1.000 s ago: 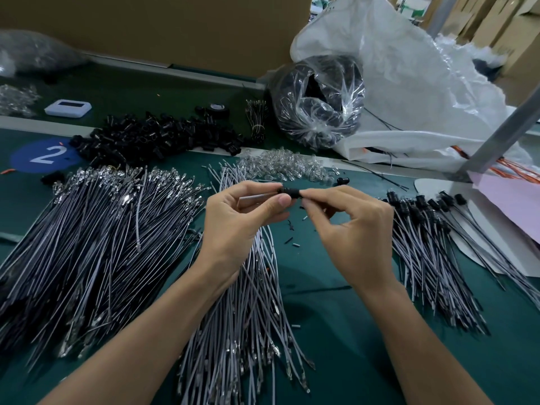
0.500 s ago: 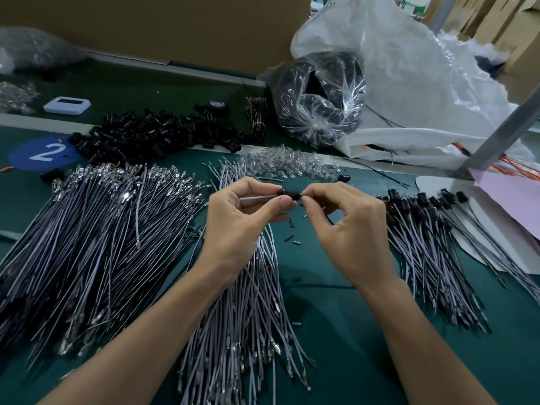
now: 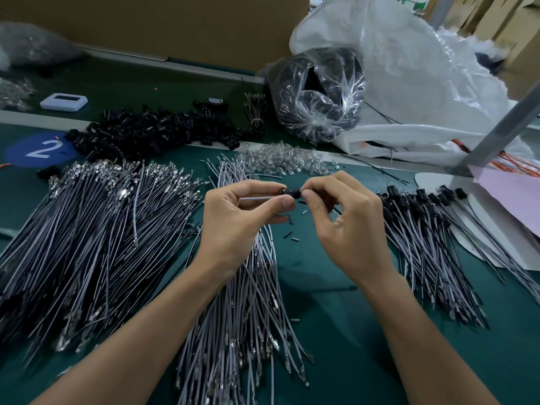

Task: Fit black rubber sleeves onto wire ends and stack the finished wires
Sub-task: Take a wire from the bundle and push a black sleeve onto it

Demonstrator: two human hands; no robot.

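Above the green surface (image 3: 336,317), the left grip (image 3: 233,226) pinches a pale grey wire (image 3: 257,198) between thumb and forefinger, and the right grip (image 3: 347,226) pinches the far end of the black rubber sleeve (image 3: 290,192) sitting on that wire's tip. A loose bundle of bare wires (image 3: 248,302) lies beneath the hands, a larger pile (image 3: 87,244) spreads to the left, and the stack of sleeved wires (image 3: 423,244) lies to the right. A heap of black sleeves (image 3: 157,133) sits behind the larger pile, beside a blue disc (image 3: 41,149) marked 2.

Left hand (image 3: 233,226) and right hand (image 3: 350,229) hover close together, fingers (image 3: 276,203) curled into pinches.
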